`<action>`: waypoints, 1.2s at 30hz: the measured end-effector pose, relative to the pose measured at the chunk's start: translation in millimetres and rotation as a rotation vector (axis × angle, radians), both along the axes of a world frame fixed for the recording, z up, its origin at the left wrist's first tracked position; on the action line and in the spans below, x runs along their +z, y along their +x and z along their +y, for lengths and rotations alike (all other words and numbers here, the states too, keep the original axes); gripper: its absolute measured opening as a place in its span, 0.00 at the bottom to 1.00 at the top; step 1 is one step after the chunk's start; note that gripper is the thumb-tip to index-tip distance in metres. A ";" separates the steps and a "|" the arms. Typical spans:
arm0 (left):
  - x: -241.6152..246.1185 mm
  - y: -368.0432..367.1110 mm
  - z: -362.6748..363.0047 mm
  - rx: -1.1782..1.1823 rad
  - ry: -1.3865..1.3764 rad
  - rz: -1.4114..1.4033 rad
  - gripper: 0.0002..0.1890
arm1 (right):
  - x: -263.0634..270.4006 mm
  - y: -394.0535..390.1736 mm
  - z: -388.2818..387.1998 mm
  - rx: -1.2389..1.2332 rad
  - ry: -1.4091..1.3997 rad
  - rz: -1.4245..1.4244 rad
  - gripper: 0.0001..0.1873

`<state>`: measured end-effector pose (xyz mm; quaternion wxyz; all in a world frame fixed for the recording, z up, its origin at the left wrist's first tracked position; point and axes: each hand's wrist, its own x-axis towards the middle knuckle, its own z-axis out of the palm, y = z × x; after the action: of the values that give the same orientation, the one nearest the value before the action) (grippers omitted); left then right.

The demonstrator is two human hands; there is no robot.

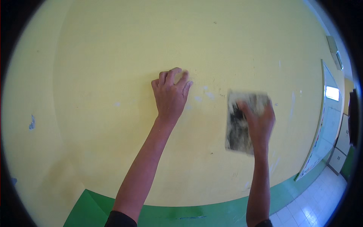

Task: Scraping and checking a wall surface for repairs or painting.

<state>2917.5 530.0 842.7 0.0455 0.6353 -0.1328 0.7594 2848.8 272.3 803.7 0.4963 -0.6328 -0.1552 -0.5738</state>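
Observation:
A yellow painted wall (119, 51) fills most of the view, with small pale patches and scratches near its middle. My left hand (171, 90) rests against it with curled, spread fingers, and nothing shows in its grasp. To the right, my right hand (259, 116) grips a dark sheet smeared with whitish dust, perhaps sandpaper (236, 133), flat at or close to the wall. Both this hand and the sheet are blurred; the fingertips are partly hidden.
A green painted band (175, 212) runs along the wall's lower part. At the right are a framed glossy board (330, 119), pale cabinets (339, 154) and a white tiled floor (303, 203). Bare chipped spots (32, 122) mark the wall at far left.

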 end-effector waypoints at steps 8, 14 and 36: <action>-17.7 -1.9 -16.3 0.002 0.083 -0.095 0.11 | -195.6 -35.8 -83.1 0.252 0.218 0.405 0.22; -69.7 -30.6 -44.2 -0.438 0.163 0.330 0.11 | -297.3 -53.8 -119.1 0.204 0.165 0.612 0.17; -338.9 -144.6 -222.0 -1.023 -0.622 0.911 0.14 | -301.4 -68.0 -128.2 0.394 0.190 0.521 0.22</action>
<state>2773.0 308.0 503.8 0.6206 0.7035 -0.1588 0.3079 2780.8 144.1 502.3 0.6771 -0.6670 -0.0884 -0.2980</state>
